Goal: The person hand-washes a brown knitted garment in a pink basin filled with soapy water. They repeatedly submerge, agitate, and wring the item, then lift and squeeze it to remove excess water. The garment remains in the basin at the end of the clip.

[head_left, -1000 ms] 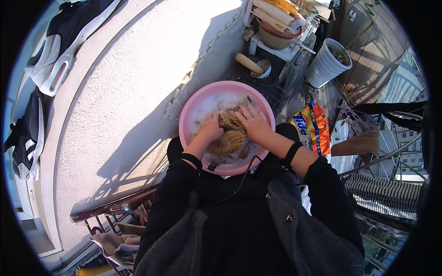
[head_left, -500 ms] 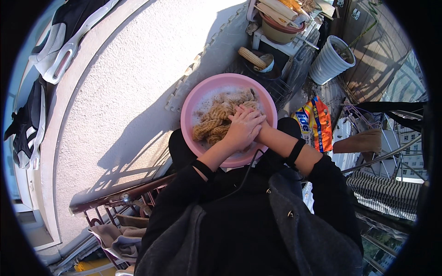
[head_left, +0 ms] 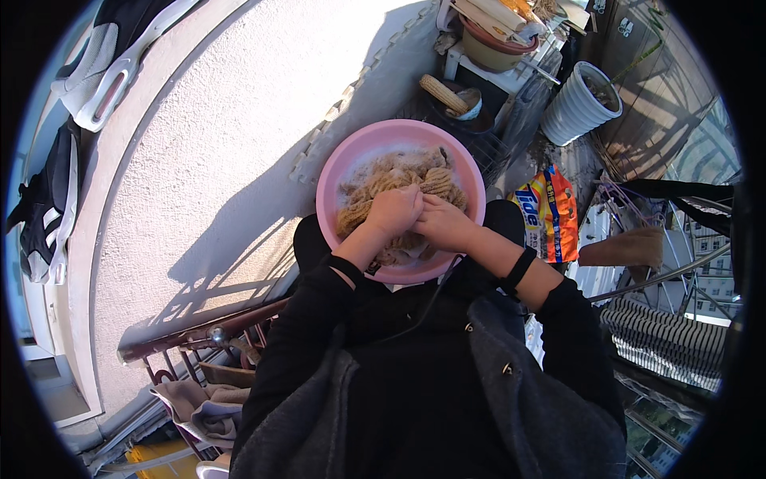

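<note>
At the far left of the frame, two black-and-white sneakers (head_left: 104, 76) (head_left: 52, 211) with pale moulded soles stood along a ledge beside a grainy, sunlit plaster wall (head_left: 239, 120). Toward the lower left ran a dark reddish railing (head_left: 209, 335), smooth and rounded on top.

In the centre, the left forearm slanted up to the right, a black band (head_left: 345, 270) around it below the pushed-up sleeve. The left hand (head_left: 396, 209) lay back upward, its fingers folded down out of sight; whether they gripped the knit could not be told. Under it, in the round pink plastic basin (head_left: 329, 188), the knitted garment (head_left: 369, 190) sat crumpled: tan, sodden, thickly ribbed and twisted into rope-like folds, with whitish suds around its upper edge. The right hand (head_left: 441, 222) came in from the lower right, fingers together and bent, their tips meeting the left hand over the wool; its hold was likewise hidden.

Right of the basin lay a glossy orange-and-yellow detergent bag (head_left: 556, 215). Above it, in the upper right, a white ridged planter (head_left: 581, 108) leaned in view, and striped cloth (head_left: 662, 339) hung at the lower right.
</note>
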### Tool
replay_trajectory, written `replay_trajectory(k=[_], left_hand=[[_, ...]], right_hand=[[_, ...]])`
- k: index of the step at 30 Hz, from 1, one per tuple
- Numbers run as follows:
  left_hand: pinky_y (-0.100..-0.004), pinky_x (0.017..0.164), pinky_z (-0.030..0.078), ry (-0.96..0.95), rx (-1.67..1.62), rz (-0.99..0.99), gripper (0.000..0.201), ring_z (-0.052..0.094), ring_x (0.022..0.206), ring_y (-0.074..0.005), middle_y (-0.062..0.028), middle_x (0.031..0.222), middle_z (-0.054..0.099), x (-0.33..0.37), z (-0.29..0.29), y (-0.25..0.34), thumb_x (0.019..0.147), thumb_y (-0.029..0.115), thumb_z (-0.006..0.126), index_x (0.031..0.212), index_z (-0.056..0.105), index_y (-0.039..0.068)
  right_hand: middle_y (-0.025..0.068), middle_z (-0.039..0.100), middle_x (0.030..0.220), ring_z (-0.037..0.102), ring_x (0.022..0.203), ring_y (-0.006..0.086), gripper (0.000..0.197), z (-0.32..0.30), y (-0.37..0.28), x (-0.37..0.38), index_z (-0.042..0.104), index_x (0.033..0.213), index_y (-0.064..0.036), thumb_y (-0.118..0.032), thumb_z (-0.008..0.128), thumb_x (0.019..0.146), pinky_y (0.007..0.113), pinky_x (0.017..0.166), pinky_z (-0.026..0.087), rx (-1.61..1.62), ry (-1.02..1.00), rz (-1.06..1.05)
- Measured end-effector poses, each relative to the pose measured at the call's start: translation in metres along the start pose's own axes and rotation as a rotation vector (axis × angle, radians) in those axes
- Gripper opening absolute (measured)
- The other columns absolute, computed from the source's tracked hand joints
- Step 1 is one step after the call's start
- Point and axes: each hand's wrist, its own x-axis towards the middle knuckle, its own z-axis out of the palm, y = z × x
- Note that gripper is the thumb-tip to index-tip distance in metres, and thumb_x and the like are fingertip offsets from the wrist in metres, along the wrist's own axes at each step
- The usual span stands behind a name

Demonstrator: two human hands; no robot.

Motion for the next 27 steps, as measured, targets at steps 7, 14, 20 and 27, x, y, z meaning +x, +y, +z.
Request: replay_trajectory(k=[7,14,20,27], left_hand=[[-0.0452,0.066,0.05,-0.039,0.263,0.026,0.015,0.065,0.076,-0.0343,-0.0145,0.08,0.065,-0.009,0.006,-0.01,0.084,0.021,0.055,0.086,0.057,0.006],[-0.0493,0.081,0.043,0.06,0.421,0.124,0.025,0.059,0.094,-0.03,-0.0099,0.093,0.06,-0.035,-0.005,-0.001,0.073,0.016,0.063,0.096,0.059,0.008],[-0.0702,0.098,0.028,-0.192,0.502,-0.018,0.083,0.032,0.135,-0.041,-0.0211,0.142,0.038,-0.05,-0.032,-0.001,0.065,0.039,0.078,0.138,0.046,0.015],[-0.0716,0.096,0.032,-0.386,0.479,-0.162,0.102,0.025,0.139,-0.0457,-0.0222,0.154,0.017,-0.038,-0.029,-0.01,0.064,0.047,0.08,0.148,0.029,0.022]], right_hand=[[0.0037,0.06,0.116,0.052,0.117,0.0237,0.052,0.02,0.008,-0.009,0.065,0.108,-0.0157,-0.024,0.077,0.058,0.04,0.102,0.035,0.025,-0.083,0.087],[0.0061,0.053,0.13,0.047,0.126,0.0258,0.047,-0.008,0.004,-0.015,0.062,0.116,-0.0162,-0.015,0.071,0.07,0.045,0.102,0.035,-0.035,0.092,0.229],[0.0096,0.026,0.152,0.028,0.139,0.0365,0.092,-0.026,0.005,-0.017,0.038,0.143,-0.0251,-0.032,0.083,0.063,0.053,0.103,0.035,0.074,-0.059,0.514],[0.0176,0.022,0.153,0.026,0.137,0.0441,0.099,-0.008,0.019,-0.007,0.037,0.144,-0.0234,-0.033,0.085,0.059,0.052,0.105,0.038,0.055,-0.253,0.541]])
